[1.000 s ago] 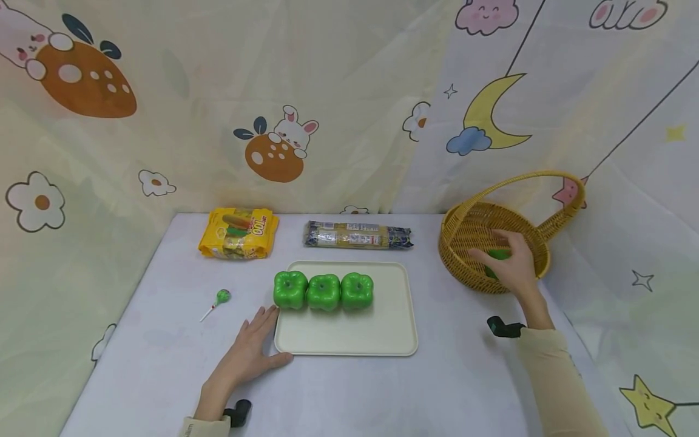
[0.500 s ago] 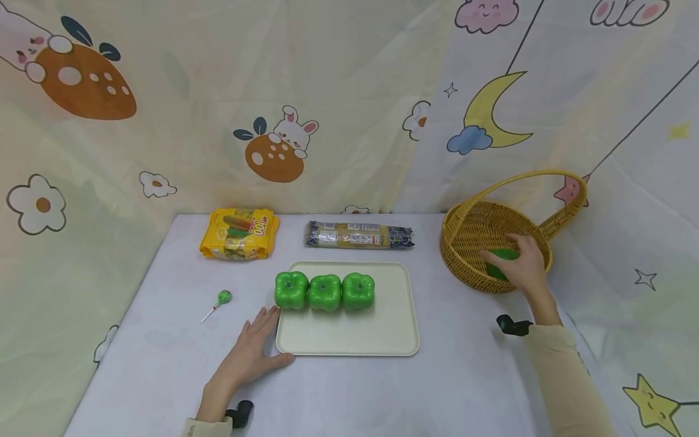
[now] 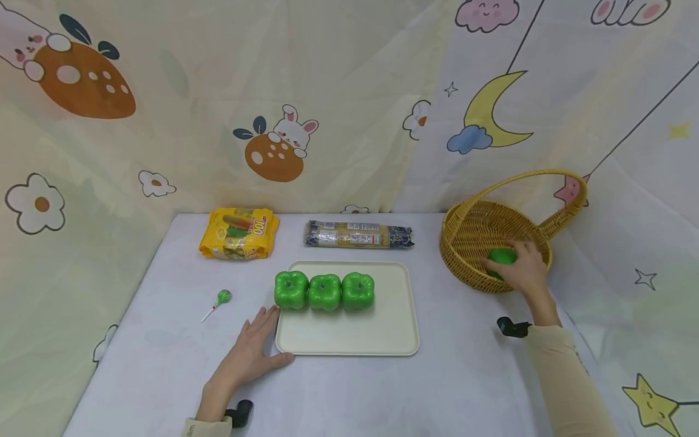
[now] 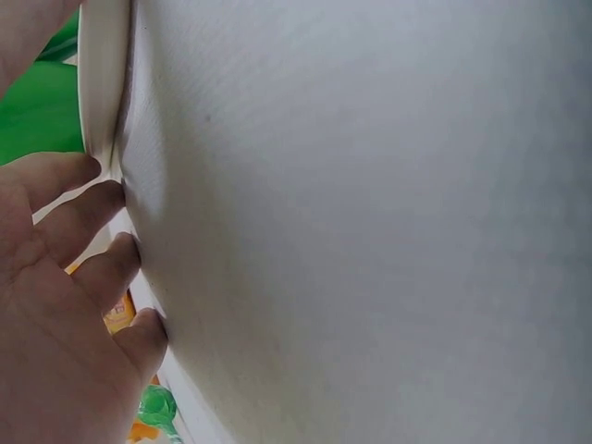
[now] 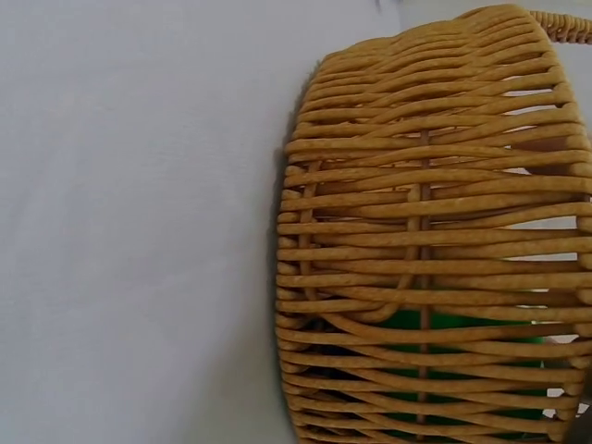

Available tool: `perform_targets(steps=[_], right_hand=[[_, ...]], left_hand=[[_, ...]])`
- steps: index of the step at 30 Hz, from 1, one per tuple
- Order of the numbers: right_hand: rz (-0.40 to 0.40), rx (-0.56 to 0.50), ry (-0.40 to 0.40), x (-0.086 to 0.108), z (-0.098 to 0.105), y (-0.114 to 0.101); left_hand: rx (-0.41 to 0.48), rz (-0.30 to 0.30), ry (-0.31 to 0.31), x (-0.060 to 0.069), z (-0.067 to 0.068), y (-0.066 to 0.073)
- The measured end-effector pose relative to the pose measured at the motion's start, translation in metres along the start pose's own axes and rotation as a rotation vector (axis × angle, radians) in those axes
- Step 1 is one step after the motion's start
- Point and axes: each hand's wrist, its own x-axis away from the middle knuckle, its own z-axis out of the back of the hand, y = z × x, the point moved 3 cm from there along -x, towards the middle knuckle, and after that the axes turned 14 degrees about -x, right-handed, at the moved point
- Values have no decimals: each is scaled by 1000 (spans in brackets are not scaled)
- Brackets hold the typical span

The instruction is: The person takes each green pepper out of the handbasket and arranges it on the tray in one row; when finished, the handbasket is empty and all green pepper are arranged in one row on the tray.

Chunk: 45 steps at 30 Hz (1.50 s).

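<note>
Inside the wicker basket (image 3: 455, 261), the right hand (image 3: 528, 271) curls its thumb and fingers round a green bell pepper (image 3: 502, 255). Through the weave of the basket (image 5: 425, 213), something green shows in the right wrist view; the hand is mostly hidden there. Three more green peppers (image 3: 324, 292) sit side by side along the upper left of the cream tray (image 3: 349, 337). At that tray's left edge rests the left hand (image 3: 248, 357), fingers spread, holding nothing. In the left wrist view the hand (image 4: 69, 277) lies beside the tray rim (image 4: 104, 74).
A yellow snack packet (image 3: 239, 233) lies at the back left, and a long blue-and-gold packet (image 3: 357, 235) behind the tray. Left of the tray is a green lollipop (image 3: 224, 297). The basket's tall handle (image 3: 524, 176) arches over it at the back right.
The right hand has shifted slightly right within the basket, and its fingers have closed round the pepper, which has tilted or turned. The left hand stays at the tray's edge.
</note>
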Motion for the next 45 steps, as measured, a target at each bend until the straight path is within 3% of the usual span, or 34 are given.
perform_targets(steps=[12, 30, 45], right_hand=[[4, 86, -54, -3, 0, 2], [36, 64, -65, -2, -1, 1], [178, -88, 171, -3, 12, -13]], left_hand=[[13, 10, -1, 0, 0, 0], [-8, 8, 7, 0, -1, 0], [-14, 5, 4, 0, 0, 1]])
